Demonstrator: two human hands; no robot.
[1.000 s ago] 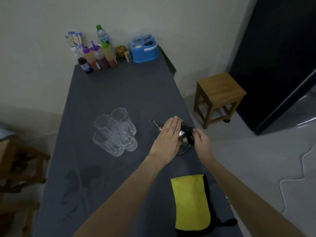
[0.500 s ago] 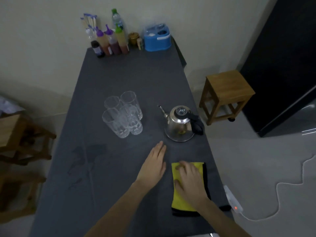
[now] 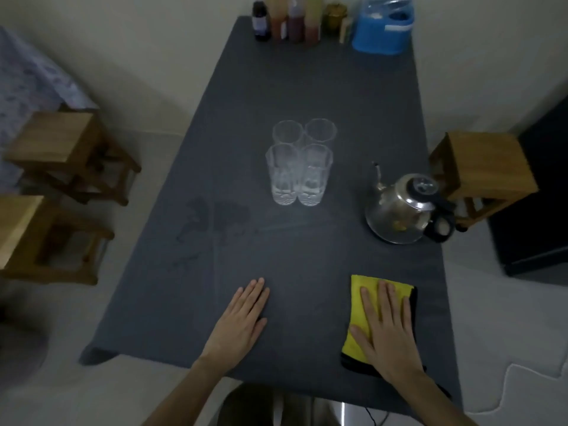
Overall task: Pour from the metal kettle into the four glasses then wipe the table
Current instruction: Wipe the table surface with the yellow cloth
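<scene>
My right hand (image 3: pixel 388 330) lies flat on the yellow cloth (image 3: pixel 359 305) at the lower right of the frame, fingers (image 3: pixel 384 299) spread and extended, pressing on the cloth without curling round it. My left hand (image 3: pixel 238 322) rests palm-down on the bare dark table (image 3: pixel 307 87) at lower centre, fingers straight and together, holding nothing. The metal kettle (image 3: pixel 402 210) stands upright at centre right, near the table's right edge, spout pointing toward the top of the frame, black handle toward the right. The four glasses (image 3: pixel 299 162) stand upright in a tight square at centre, well apart from the kettle. Dark wet marks (image 3: pixel 215 218) show on the table at centre left. Bottles (image 3: pixel 285 18) and a blue container (image 3: pixel 381 29) line the top edge.
</scene>
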